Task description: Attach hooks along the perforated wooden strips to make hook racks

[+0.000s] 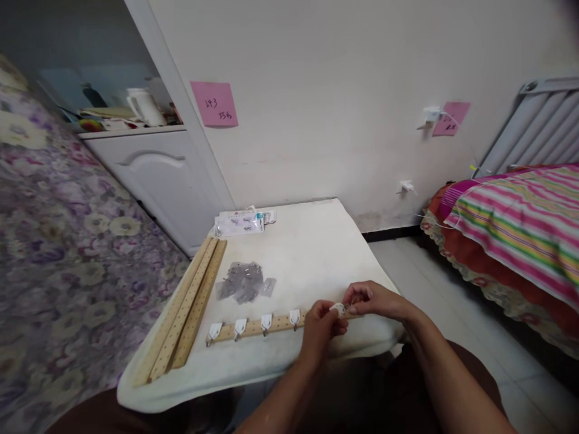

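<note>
A thin wooden strip [281, 323] dotted with holes lies near the table's front edge, with several white hooks [266, 323] spaced along it. Over its right part, my left hand [322, 322] is closed on another white hook [337, 310]. My right hand [368, 300] meets it from the right, its thumb and fingers pinched beside the hook. Something small seems to be between those fingertips, too tiny to make out. Behind the strip lies a pile of small clear plastic packets [245, 281] with little metal pieces inside.
Several long perforated wooden strips [192, 307] lie along the left side of the white-covered table [312, 247]. Packaged goods [239, 224] rest at its back left corner. A wall stands behind, a flowered curtain [54, 253] on the left, a bed [520, 205] on the right.
</note>
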The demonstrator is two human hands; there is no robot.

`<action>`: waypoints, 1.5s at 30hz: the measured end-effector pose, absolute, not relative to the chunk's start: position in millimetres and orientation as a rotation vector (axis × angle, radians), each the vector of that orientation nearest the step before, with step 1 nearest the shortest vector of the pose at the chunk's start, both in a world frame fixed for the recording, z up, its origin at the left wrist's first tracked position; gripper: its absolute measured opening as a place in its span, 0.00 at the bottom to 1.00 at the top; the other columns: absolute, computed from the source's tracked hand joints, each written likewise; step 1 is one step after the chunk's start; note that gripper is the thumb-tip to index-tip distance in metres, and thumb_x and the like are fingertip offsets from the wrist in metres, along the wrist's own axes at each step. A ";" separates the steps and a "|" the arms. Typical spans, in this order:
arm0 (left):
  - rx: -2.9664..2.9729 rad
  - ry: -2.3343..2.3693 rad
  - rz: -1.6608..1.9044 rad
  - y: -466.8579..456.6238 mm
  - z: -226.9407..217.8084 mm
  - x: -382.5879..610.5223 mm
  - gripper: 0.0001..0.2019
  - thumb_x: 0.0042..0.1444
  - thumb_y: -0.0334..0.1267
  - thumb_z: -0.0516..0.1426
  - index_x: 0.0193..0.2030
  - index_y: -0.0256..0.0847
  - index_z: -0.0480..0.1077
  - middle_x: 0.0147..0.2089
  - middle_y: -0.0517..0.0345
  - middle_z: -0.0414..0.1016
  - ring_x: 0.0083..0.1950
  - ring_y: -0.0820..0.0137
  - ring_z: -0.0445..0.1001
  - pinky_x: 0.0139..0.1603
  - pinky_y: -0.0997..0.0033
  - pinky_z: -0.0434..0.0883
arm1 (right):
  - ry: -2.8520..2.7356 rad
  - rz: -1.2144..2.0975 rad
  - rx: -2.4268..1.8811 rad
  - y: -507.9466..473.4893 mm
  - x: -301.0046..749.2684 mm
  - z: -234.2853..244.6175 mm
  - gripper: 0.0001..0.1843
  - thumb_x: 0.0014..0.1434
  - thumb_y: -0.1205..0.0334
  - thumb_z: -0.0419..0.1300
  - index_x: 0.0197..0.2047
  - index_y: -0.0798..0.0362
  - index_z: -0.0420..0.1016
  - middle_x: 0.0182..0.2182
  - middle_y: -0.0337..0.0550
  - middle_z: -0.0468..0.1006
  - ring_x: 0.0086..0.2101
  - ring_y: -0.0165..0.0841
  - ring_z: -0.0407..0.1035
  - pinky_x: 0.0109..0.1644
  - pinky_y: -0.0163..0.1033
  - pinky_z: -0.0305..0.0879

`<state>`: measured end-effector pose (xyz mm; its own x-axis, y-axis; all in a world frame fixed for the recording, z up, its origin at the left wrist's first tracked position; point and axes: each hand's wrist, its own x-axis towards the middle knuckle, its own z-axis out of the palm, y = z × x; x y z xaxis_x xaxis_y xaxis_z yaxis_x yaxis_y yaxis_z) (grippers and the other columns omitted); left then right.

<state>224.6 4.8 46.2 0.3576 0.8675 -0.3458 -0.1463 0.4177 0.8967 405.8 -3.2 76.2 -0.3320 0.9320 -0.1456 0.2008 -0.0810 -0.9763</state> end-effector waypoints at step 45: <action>0.617 0.943 0.634 -22.4 11.2 260.8 0.10 0.46 0.39 0.58 0.33 0.37 0.62 0.24 0.59 0.72 0.15 0.78 0.64 0.17 0.77 0.57 | -1.455 1.068 -1.649 21.1 400.1 18.2 0.04 0.41 0.68 0.56 0.25 0.56 0.70 0.21 0.35 0.69 0.23 0.25 0.60 0.25 0.30 0.55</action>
